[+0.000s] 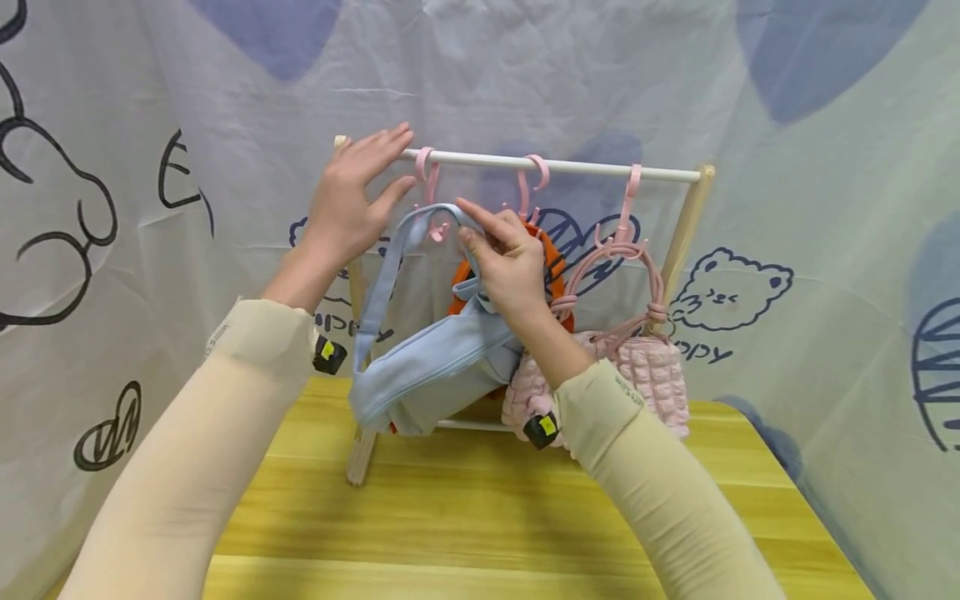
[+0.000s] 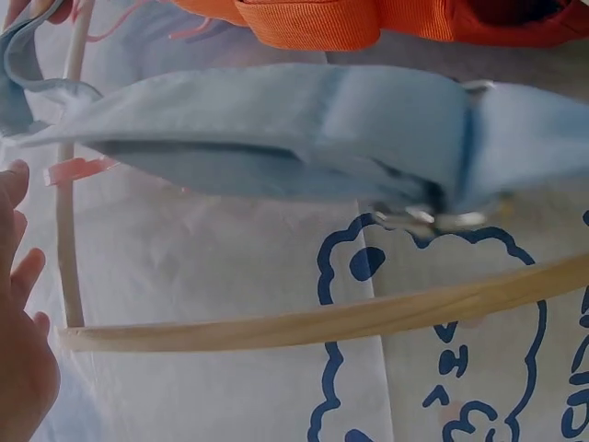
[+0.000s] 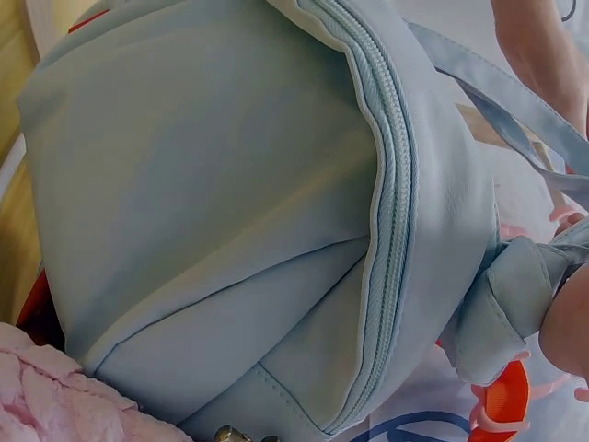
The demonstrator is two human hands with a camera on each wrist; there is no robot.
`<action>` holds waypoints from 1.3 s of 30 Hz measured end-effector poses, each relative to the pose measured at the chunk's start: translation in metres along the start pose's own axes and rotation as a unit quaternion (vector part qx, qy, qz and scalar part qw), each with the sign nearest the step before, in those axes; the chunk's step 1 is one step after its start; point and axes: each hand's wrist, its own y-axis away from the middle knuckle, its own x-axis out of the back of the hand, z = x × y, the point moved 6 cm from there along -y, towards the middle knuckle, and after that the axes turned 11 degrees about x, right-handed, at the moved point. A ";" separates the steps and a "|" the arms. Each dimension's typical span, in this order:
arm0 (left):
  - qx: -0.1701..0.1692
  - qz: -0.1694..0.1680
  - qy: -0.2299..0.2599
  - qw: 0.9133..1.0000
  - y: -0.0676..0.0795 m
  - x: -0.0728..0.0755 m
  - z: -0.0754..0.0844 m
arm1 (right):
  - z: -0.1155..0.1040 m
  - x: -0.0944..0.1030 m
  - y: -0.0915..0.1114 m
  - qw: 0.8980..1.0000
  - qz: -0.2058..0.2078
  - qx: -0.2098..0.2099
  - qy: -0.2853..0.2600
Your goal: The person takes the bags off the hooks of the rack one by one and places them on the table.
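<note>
My right hand [image 1: 513, 262] pinches the strap [image 1: 384, 287] of a light blue zipped bag [image 1: 442, 362] between thumb and fingers. The bag hangs tilted below, and the strap's loop arches up beside the leftmost pink hook hanger [image 1: 427, 171]. In the right wrist view the bag's zipper [image 3: 396, 184] runs down its side. My left hand [image 1: 352, 196] is raised at the left end of the white rail [image 1: 480, 158], its fingers extended and holding nothing. Whether its fingertips touch the rail, I cannot tell. The strap's metal buckle [image 2: 428, 218] shows in the left wrist view.
An orange bag [image 1: 553, 258] hangs from the middle hook, partly behind my right hand. A pink quilted handbag [image 1: 652, 367] hangs by round handles from the right hook. The rack's wooden legs [image 1: 362, 454] stand on a wooden table [image 1: 450, 517] before a printed curtain [image 1: 480, 75].
</note>
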 end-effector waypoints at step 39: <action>0.075 -0.002 0.173 0.982 0.159 0.015 -0.026 | -0.007 0.007 0.007 0.996 0.080 0.026 -0.037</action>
